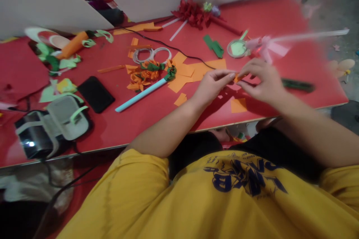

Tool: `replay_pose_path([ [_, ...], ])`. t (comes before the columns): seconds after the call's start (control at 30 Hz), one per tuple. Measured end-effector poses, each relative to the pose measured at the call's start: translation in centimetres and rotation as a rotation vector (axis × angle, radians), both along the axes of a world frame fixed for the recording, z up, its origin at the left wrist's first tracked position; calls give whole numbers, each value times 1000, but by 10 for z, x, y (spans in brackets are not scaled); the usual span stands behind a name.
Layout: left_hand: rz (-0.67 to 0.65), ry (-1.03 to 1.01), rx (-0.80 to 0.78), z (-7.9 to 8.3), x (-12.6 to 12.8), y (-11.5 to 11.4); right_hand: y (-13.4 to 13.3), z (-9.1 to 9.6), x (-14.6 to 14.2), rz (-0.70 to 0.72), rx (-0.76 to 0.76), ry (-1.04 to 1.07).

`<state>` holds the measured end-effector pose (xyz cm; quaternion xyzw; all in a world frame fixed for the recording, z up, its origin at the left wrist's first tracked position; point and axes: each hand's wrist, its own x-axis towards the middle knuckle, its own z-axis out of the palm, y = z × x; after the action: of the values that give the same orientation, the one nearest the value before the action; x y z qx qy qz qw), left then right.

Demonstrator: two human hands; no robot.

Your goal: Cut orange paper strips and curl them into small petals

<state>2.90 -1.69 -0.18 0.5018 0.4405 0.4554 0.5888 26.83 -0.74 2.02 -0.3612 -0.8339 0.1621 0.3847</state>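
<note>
Between my two hands, above the red table, is a small piece of orange paper [239, 78]. My left hand [214, 84] pinches it from one side, and my right hand [260, 80] grips the other side with thumb and fingers. Fingers cover most of the piece, so its shape is hard to make out. Below my right wrist lies a square of orange paper [238, 105]. More orange paper sheets [185, 73] are spread left of my hands, next to a paper flower bunch [146, 76] in orange and green with a light blue stem [141, 95].
The red table [112, 130] carries tape rolls [161, 55], green paper pieces [214, 46], a black phone [95, 94] and an opened case [66, 115]. Red paper flowers [192, 13] lie by the wall. A pink ribbon item [263, 46] and a dark green stick-like object [298, 84] flank my right hand.
</note>
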Motion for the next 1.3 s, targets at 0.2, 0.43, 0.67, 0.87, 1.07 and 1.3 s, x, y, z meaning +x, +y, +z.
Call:
replay_pose_path([
  [0.2, -2, 10, 3, -5, -1, 1, 3, 2, 2, 31, 4, -21],
  [0.43, -25, -21, 5, -3, 0, -1, 8, 2, 7, 53, 9, -39],
  [0.67, -41, -15, 17, 2, 2, -2, 7, 1, 5, 33, 34, 0],
  [0.87, -48, -47, 14, 6, 3, -4, 0, 3, -1, -3, 55, 91],
  [1.07, -13, -77, 45, 7, 3, -5, 0, -2, -2, -4, 97, 56],
  [1.3, -12, -71, 59, 6, 3, -6, -2, -4, -4, -19, 92, 58],
])
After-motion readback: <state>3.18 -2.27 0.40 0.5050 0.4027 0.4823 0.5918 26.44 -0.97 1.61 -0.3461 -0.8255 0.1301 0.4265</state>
